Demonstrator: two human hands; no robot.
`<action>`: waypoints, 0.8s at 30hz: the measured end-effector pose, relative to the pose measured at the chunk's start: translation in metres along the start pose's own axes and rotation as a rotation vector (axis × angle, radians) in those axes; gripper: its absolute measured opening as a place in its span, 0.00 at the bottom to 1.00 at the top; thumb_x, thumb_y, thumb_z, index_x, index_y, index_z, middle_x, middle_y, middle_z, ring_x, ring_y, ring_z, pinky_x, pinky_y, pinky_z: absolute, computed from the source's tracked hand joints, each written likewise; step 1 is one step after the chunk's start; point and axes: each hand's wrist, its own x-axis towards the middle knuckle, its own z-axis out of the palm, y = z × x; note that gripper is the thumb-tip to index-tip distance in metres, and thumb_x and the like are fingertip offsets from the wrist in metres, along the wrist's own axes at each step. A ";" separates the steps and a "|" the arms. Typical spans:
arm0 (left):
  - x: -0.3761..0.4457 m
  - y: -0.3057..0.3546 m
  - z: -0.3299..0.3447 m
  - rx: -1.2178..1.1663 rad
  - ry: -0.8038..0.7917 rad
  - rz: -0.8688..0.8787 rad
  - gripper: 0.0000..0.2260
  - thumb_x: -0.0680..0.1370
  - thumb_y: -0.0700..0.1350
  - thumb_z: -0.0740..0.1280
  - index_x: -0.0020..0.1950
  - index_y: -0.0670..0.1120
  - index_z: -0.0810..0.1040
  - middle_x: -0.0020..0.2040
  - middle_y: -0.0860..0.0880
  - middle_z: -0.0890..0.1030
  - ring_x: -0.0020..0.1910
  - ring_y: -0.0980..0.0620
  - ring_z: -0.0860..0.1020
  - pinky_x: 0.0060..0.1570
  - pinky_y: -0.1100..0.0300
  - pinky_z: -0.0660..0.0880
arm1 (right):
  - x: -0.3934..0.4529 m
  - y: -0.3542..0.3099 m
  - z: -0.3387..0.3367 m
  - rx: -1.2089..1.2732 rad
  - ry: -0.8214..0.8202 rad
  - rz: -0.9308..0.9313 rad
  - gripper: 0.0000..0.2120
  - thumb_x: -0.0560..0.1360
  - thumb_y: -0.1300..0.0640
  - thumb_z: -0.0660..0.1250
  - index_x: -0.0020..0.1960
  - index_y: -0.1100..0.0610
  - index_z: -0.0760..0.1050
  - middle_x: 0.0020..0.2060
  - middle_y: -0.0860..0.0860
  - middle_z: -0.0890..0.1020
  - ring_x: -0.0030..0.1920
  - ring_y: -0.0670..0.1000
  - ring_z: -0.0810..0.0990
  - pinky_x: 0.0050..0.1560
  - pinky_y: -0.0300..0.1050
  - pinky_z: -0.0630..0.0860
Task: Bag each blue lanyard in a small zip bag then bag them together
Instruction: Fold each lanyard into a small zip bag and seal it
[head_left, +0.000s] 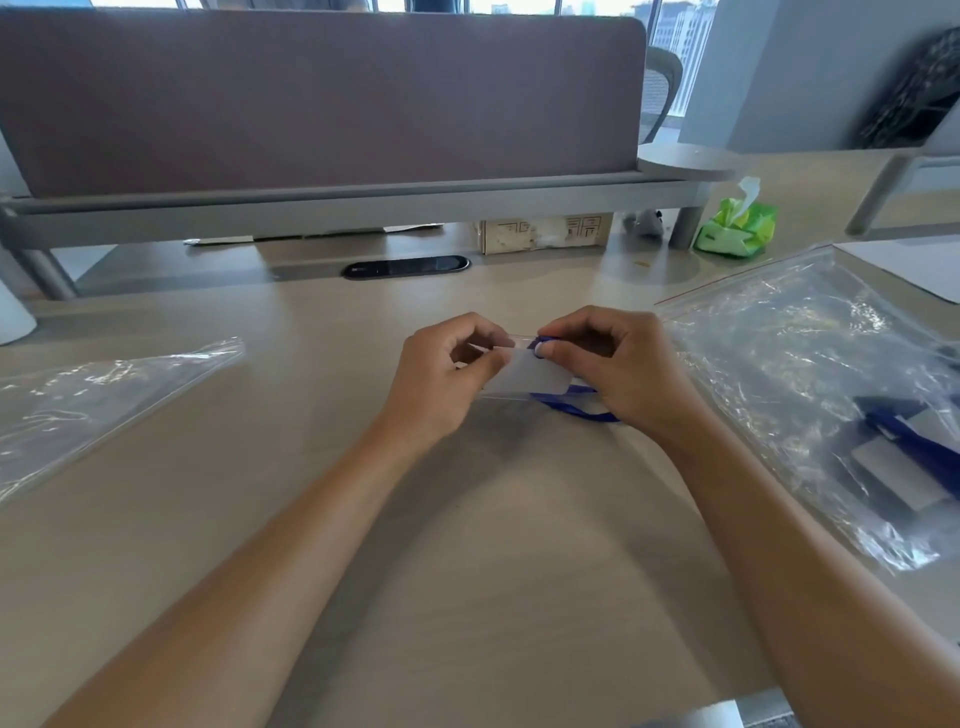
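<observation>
At the desk's middle, my left hand and my right hand both pinch the top edge of a small zip bag. Inside it is a blue lanyard with a white card; a loop of blue strap shows below my right hand. To the right lies a large zip bag with a red seal line, holding another blue lanyard in its own small bag. Clear empty bags lie flat at the left.
A green pack of wipes stands at the back right. A purple partition closes the far side above a grey rail. A black cable grommet and a cardboard box sit behind my hands. White paper lies far right.
</observation>
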 end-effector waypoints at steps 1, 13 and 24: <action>0.000 0.001 0.000 0.007 -0.004 0.007 0.03 0.78 0.39 0.73 0.46 0.46 0.83 0.41 0.57 0.83 0.41 0.53 0.82 0.42 0.50 0.81 | -0.001 0.001 -0.001 -0.040 0.005 -0.021 0.05 0.75 0.60 0.78 0.50 0.53 0.87 0.44 0.48 0.87 0.47 0.48 0.86 0.50 0.43 0.82; -0.005 0.010 0.003 0.230 -0.062 0.188 0.14 0.75 0.46 0.77 0.60 0.49 0.83 0.44 0.54 0.79 0.45 0.53 0.79 0.42 0.62 0.75 | -0.008 -0.002 0.000 -0.108 -0.005 -0.061 0.09 0.73 0.61 0.79 0.52 0.55 0.85 0.43 0.47 0.87 0.45 0.46 0.86 0.51 0.41 0.82; -0.006 0.004 0.008 0.241 -0.014 0.201 0.05 0.76 0.44 0.76 0.50 0.46 0.86 0.44 0.52 0.80 0.43 0.55 0.79 0.41 0.68 0.73 | -0.011 -0.005 0.001 -0.070 -0.074 -0.078 0.06 0.75 0.61 0.77 0.51 0.56 0.87 0.44 0.48 0.88 0.46 0.47 0.87 0.49 0.40 0.82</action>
